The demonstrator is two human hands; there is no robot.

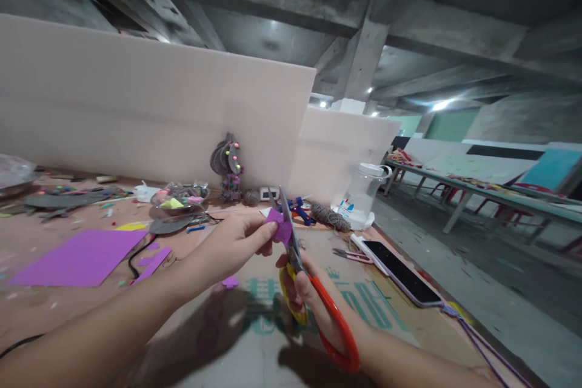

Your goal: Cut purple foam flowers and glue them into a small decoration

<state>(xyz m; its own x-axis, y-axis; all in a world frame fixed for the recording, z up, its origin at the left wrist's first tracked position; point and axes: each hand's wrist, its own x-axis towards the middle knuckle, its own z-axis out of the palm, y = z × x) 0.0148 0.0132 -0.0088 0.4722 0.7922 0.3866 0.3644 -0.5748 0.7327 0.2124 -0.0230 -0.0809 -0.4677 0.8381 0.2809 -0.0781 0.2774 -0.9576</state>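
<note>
We take the phone point(402, 271), lying flat near the table's right edge, as our reference landmark.

Our left hand point(231, 245) is held above the table point(40, 309), well left of the phone. Its thumb and fingertips are pressed together, pinching a small purple foam piece point(280, 227). The piece is raised off the table surface, between the blades of the scissors point(309, 291).

Our right hand point(309, 297) is just left of the phone, below the foam piece. Its fingers pass through the scissor handles, one loop orange-red and one yellow, and are curled around them. The blades point upward and stand slightly apart, with the foam piece against them.

Further things, placed relative to the phone:
- A small pair of snips point(352, 254) lies just left of it.
- A clear plastic jar point(364, 197) stands behind it, near the white partition board point(150, 115).
- A bundle of grey yarn point(328, 216) lies behind and left of it.
- A purple foam sheet point(79, 257) lies flat, far to its left, with a narrow purple strip point(153, 262) beside the sheet.
- A small purple cut-out point(230, 282) lies on the table, well to its left, under our left hand.
- A clear bowl of coloured bits point(179, 197) stands far behind and left.
</note>
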